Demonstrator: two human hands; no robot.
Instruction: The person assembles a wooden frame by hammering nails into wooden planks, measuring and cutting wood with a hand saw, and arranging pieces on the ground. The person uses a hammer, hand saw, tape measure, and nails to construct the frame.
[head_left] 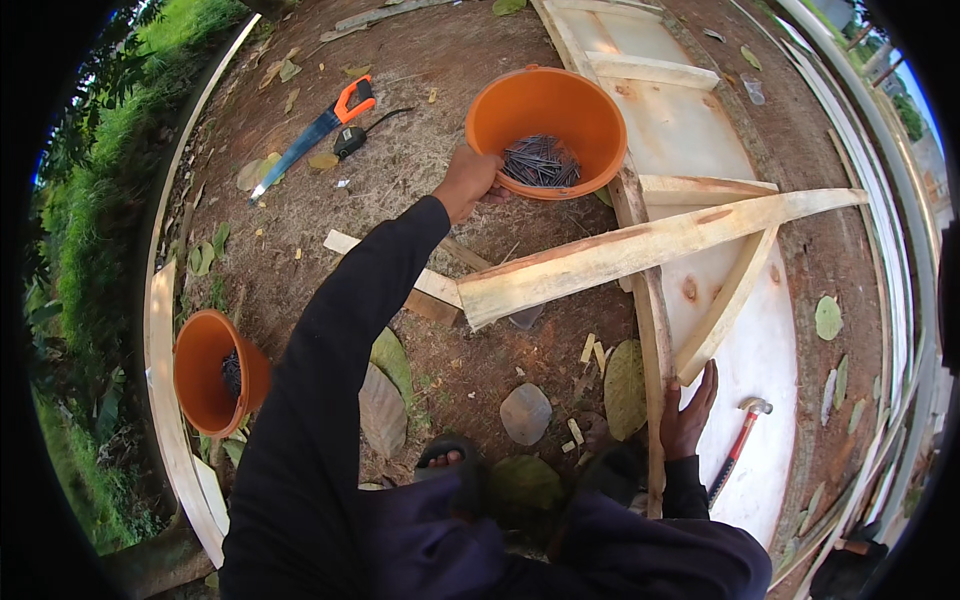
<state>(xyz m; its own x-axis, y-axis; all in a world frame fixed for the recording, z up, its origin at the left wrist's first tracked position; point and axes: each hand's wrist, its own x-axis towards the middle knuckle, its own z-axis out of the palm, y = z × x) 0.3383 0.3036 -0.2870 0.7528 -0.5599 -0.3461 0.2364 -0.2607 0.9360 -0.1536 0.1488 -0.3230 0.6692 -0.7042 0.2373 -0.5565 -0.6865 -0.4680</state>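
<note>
My left hand (470,184) is closed on the near-left rim of an orange bucket (590,110), tilted so its inside shows. A heap of nails (541,161) lies at the bottom of it. My right hand (688,412) has its fingers stretched out and rests against the wooden frame (655,350), near the lower end of a short diagonal brace (728,308). Beside that hand, a claw hammer (738,448) with a red and black handle lies on the pale panel (770,400). A long wooden beam (640,248) crosses over the frame, just below the bucket.
A second orange bucket (212,375) with nails stands at the left by a long plank (165,340). On the dirt lie a handsaw (305,148) with an orange handle and a black tape measure (349,142). Wood offcuts (598,356) and large leaves (626,388) are near my feet.
</note>
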